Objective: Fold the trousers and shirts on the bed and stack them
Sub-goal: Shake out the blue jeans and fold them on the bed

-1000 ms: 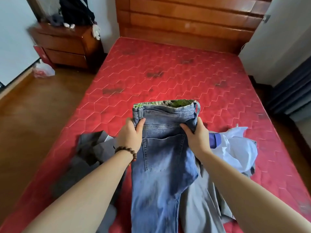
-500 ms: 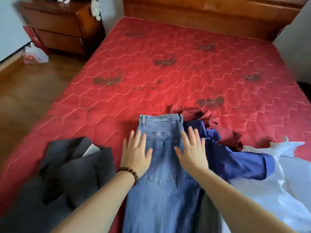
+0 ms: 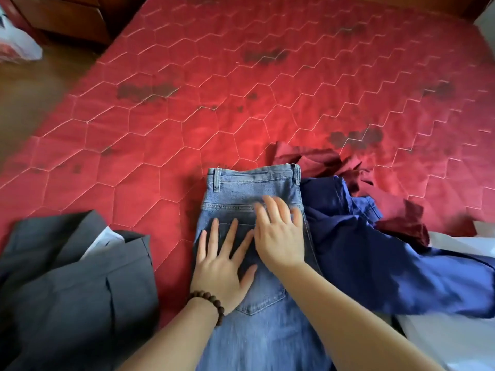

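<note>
Both hands flatten blue jeans (image 3: pixel 249 303) near the bed's (image 3: pixel 187 108) front edge.

The left hand (image 3: pixel 222 266) and right hand (image 3: pixel 278 236), palms open, apparently press down side by side, gripping nothing; the denim looks heavy, pliable, best lifted at the waistband (image 3: pixel 254 175).

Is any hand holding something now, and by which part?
Nothing is held. The left hand and right hand lie flat, open, on the jeans, at the back pocket.

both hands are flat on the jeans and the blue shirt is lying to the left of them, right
Not quite. The head view shows the blue shirt to the right of the jeans; the grey garment is on the left. Both hands, left and right, do lie flat on the jeans.
</note>
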